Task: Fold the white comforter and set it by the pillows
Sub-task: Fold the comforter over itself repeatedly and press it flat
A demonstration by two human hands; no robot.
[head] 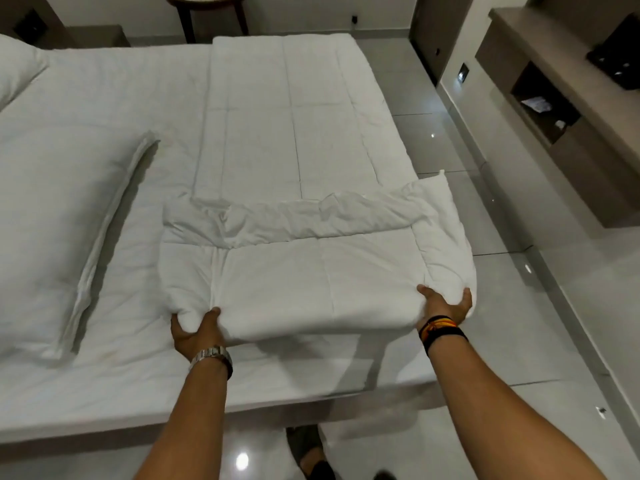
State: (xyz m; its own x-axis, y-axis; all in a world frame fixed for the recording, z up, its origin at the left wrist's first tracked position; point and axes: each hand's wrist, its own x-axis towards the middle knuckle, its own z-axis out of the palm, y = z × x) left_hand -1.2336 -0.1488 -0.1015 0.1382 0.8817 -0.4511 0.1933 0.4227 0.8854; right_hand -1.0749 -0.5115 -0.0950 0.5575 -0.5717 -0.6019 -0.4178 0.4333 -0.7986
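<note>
The white comforter (294, 150) lies as a long folded strip along the right side of the bed, running away from me. Its near end is doubled back over itself in a thick fold. My left hand (197, 332) grips the near left corner of that fold, thumb on top. My right hand (446, 304) grips the near right corner, which hangs just past the bed's edge. One white pillow (52, 244) lies flat on the left of the bed. A second pillow (15, 64) shows at the far left.
The bed (114, 368) has a white sheet. Glossy grey floor tiles (519, 323) lie to the right. A brown cabinet with open shelves (561, 109) stands along the right wall. A dark wooden table (207, 15) stands beyond the bed. My feet (311, 455) are at the bed's near edge.
</note>
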